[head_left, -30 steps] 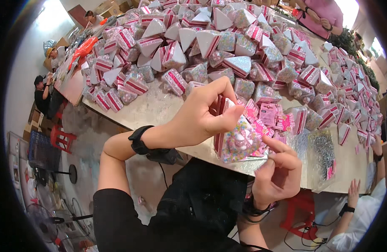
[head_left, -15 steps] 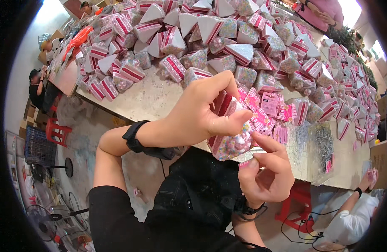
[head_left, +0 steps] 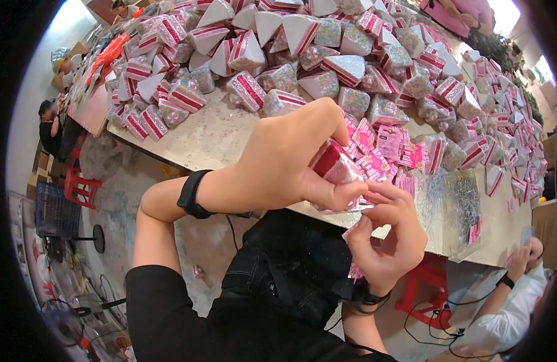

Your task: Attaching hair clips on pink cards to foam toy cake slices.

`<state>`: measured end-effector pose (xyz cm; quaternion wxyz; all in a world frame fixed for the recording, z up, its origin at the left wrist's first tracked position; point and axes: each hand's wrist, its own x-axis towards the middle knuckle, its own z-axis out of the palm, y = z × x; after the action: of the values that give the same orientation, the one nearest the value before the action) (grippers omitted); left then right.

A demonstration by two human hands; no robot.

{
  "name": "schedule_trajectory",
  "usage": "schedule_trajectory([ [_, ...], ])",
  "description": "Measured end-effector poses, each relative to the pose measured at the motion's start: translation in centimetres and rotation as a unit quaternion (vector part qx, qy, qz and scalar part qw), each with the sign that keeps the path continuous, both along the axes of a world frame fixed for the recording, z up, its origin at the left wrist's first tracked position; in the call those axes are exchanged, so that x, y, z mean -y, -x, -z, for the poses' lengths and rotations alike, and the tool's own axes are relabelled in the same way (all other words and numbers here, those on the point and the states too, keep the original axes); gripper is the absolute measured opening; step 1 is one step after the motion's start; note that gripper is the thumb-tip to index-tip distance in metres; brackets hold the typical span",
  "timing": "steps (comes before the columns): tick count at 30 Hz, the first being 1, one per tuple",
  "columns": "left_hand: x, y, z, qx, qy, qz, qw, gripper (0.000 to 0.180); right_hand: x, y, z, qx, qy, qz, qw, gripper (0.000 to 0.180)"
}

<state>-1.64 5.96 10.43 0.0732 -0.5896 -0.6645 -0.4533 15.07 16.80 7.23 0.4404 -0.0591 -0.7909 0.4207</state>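
Note:
My left hand (head_left: 284, 160) is closed around a toy cake slice (head_left: 336, 164) with dark red and pale pink glittery layers, held above the table's near edge. Most of the slice is hidden by the fingers and thumb. Against the left thumb tip, the index finger of my right hand (head_left: 390, 235) touches the slice's near end. The right thumb and fingers are pinched together, and a bit of pink card tag (head_left: 354, 271) shows beside that palm. Just beyond the hands lies a heap of pink card tags (head_left: 378, 163).
A large pile of similar cake slices (head_left: 326, 60) covers the far part of the table (head_left: 212, 142). At right, thin metallic strands (head_left: 462, 199) lie in a clear tray. A red stool (head_left: 426, 292) stands below the edge. A co-worker's hand (head_left: 520, 262) is at far right.
The cake slice has turned in my left hand, so its sprinkled, beaded end no longer shows and the red side faces up. My right fingertips have moved up against the left thumb.

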Motion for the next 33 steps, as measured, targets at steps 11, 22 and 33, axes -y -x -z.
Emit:
schedule_trajectory([
  [11, -1.3, 0.0, 1.7, -0.171, -0.202, -0.012, 0.964, 0.050, 0.2, 0.0, 0.8, -0.005, 0.027, 0.027, 0.999, 0.021],
  [22, -1.4, 0.5, 3.2, -0.134, -0.274, 0.130, 0.943, 0.073, 0.9, -0.3, 0.5, -0.031, 0.183, -0.044, 0.982, 0.018],
  [33, 0.0, -0.4, 2.9, -0.161, -0.215, 0.076, 0.960, 0.075, -0.2, -1.1, -0.6, 0.014, 0.348, -0.117, 0.930, 0.008],
])
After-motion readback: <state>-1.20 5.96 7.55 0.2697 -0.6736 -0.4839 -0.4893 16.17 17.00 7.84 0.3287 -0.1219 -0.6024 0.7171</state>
